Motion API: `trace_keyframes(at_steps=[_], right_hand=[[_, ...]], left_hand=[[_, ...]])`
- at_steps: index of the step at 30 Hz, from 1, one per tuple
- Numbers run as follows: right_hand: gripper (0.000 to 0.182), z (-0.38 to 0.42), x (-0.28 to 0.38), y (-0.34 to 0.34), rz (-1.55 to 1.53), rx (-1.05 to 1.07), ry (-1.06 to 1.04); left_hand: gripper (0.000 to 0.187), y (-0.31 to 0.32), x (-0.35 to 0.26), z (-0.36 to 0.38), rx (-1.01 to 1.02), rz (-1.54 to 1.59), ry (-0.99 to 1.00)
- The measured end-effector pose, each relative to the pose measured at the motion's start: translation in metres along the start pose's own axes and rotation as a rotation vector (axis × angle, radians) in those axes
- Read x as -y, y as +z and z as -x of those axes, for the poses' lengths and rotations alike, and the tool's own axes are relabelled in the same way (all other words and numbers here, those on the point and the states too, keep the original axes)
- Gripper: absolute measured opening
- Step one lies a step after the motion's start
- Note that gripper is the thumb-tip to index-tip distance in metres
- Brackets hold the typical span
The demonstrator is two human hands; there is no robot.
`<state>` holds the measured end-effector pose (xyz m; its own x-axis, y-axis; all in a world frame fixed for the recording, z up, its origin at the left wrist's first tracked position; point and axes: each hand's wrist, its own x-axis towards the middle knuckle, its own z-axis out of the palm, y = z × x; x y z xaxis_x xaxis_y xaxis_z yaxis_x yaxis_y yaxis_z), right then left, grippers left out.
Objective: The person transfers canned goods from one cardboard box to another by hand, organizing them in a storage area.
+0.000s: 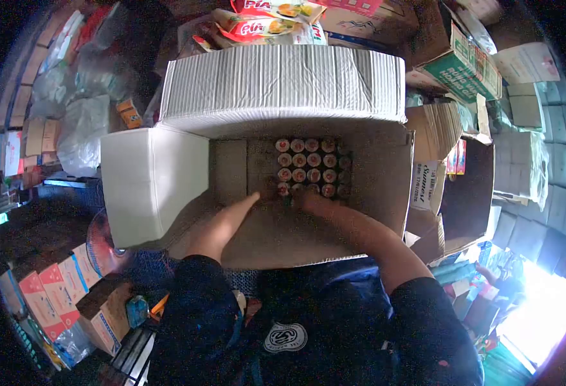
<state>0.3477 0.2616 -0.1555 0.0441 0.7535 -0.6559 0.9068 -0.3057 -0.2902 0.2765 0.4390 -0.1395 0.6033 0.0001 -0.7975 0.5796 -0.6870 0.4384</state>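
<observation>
A large open cardboard box [286, 83] stands in front of me with its flaps spread. Inside, toward the right, several round-topped containers [299, 160] with red and white tops stand upright in tight rows. My left hand [267, 192] reaches into the box at the left front corner of the rows; its fingers are dark and blurred. At the front edge of the rows is my right hand [305, 198], close to the nearest tops. Shadow hides its fingers, and whether either hand grips a container cannot be made out.
Red and white packets [260, 27] lie behind the box. Another open carton [466, 193] stands at the right, below a green and white carton [459, 67]. Plastic-wrapped goods [83, 135] are at the left, with a fan [106, 241] and small cartons [51, 299] lower down.
</observation>
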Motion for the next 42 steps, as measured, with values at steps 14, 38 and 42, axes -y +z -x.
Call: trace_keyframes(at_steps=[14,38,42], right_hand=[[0.062,0.009,0.012,-0.034,-0.196,0.121,0.079],[0.023,0.345,0.205,-0.304,-1.855,-0.254,-1.776],[0.026,0.356,0.198,-0.293,-1.876,-0.255,-1.837]], left_hand=[[0.027,0.019,0.0,0.001,-0.018,-0.154,0.007],[0.038,-0.11,-0.022,0.092,-0.266,-0.437,0.128],[0.037,-0.106,-0.033,0.14,-0.32,-0.351,0.176]])
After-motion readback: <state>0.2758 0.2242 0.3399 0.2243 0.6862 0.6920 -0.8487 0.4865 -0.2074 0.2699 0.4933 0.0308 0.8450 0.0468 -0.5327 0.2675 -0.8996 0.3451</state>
